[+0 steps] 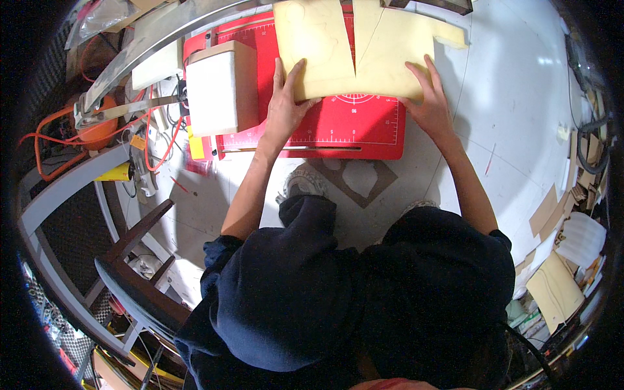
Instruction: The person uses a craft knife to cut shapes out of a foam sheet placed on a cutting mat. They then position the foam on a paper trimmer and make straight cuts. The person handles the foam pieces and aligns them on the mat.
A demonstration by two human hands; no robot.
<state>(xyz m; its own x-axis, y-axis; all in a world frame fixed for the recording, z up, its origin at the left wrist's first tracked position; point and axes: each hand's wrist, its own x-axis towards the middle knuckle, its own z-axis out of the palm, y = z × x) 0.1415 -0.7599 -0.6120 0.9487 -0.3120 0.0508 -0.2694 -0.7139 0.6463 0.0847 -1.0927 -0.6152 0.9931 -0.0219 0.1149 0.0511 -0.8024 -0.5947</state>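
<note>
A thick pale-yellow foam sheet (321,58) lies over the far part of a red worktable (336,129) printed with white scales and an angle dial. A narrow wedge-shaped gap runs through the sheet from its far edge, tapering to a point near the front. Thin drawn lines mark its top face. My left hand (286,105) holds its front left corner, fingers spread on top and thumb at the front edge. At the front right corner, my right hand (429,102) grips the sheet in a similar way. A small foam piece (449,35) sits by the right edge.
A box-like block (212,92) with a white face stands on the table's left side. Above it curves a long metal arm (161,44). Orange cords (158,161) and a wooden chair (141,273) are at left. Cardboard scraps (548,214) line the right; a brown board (358,190) lies below.
</note>
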